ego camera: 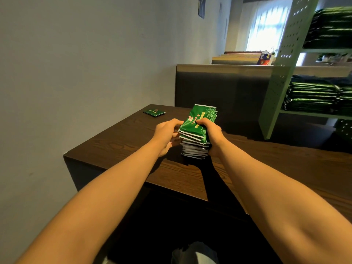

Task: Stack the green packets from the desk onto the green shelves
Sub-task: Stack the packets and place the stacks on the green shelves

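A tall stack of green packets (pixel 194 141) stands near the middle of the dark wooden surface (pixel 118 147), held between both hands. Whether its lowest packets rest on the surface or sit just above it cannot be told. The upper packets lean and fan out toward the far edge, and the top packet (pixel 199 118) tilts up with its printed face showing.

The left hand (pixel 167 133) holds the stack's left side, thumb at the top edge and fingers curled in lower down; its grip is clamped on the stack. The right hand (pixel 212 134) wraps the right side, thumb pressed on the top packet, its grip clamped on the stack as well.

A single green packet (pixel 154 112) lies flat by the far left corner of the surface, next to the wall (pixel 76 63) and well apart from the stack.

The green shelves (pixel 285 60) stand at the right, past the far right part of the surface. One shelf carries piled packets (pixel 312 96), and a higher shelf carries another blurred pile (pixel 331 25).
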The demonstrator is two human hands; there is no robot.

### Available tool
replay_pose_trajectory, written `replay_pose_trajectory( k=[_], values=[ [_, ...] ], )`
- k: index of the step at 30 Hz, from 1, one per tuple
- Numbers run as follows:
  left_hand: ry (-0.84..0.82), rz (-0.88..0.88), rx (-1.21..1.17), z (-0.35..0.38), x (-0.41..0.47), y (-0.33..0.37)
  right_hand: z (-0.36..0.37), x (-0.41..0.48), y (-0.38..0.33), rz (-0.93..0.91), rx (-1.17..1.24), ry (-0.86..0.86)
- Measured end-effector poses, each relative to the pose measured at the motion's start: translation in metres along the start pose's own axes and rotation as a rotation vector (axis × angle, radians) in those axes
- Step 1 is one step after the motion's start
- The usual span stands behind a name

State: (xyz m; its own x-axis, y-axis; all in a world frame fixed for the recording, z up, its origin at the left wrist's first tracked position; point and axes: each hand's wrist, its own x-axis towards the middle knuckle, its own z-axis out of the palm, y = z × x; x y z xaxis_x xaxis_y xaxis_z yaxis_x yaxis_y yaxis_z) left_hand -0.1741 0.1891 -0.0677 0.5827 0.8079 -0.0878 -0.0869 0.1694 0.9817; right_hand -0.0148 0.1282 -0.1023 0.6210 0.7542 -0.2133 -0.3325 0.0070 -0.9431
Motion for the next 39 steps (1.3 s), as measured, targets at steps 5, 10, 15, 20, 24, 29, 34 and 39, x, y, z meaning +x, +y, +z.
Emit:
replay_pose_trajectory(
  k=[5, 10, 15, 20, 24, 29, 34, 39],
  values=[
    [0.207, 0.056, 0.149, -0.017, 0.042, -0.001, 0.012, 0.03, 0.004, 0.009, 0.032, -0.023],
    [0.292, 0.26, 0.629, -0.044, 0.108, -0.004, 0.026, 0.073, -0.005, -0.012, 0.038, -0.034],
    [0.271, 0.16, 0.965, -0.058, 0.183, -0.009, 0.037, 0.128, -0.011, 0.035, 0.037, -0.093],
    [0.339, 0.064, 1.184, -0.068, 0.256, -0.024, 0.047, 0.199, -0.019, 0.07, 0.028, -0.16],
    [0.33, 0.044, 1.329, -0.073, 0.294, -0.036, 0.052, 0.203, -0.033, 0.058, -0.016, -0.224],
    [0.304, 0.033, 1.413, -0.076, 0.306, -0.041, 0.045, 0.204, -0.041, 0.112, -0.095, -0.271],
    [0.324, 0.115, 1.453, -0.077, 0.297, -0.041, 0.057, 0.198, -0.037, 0.107, -0.112, -0.221],
    [0.229, 0.106, 1.378, -0.072, 0.251, -0.037, 0.056, 0.177, -0.031, 0.117, -0.109, -0.159]
  ],
)
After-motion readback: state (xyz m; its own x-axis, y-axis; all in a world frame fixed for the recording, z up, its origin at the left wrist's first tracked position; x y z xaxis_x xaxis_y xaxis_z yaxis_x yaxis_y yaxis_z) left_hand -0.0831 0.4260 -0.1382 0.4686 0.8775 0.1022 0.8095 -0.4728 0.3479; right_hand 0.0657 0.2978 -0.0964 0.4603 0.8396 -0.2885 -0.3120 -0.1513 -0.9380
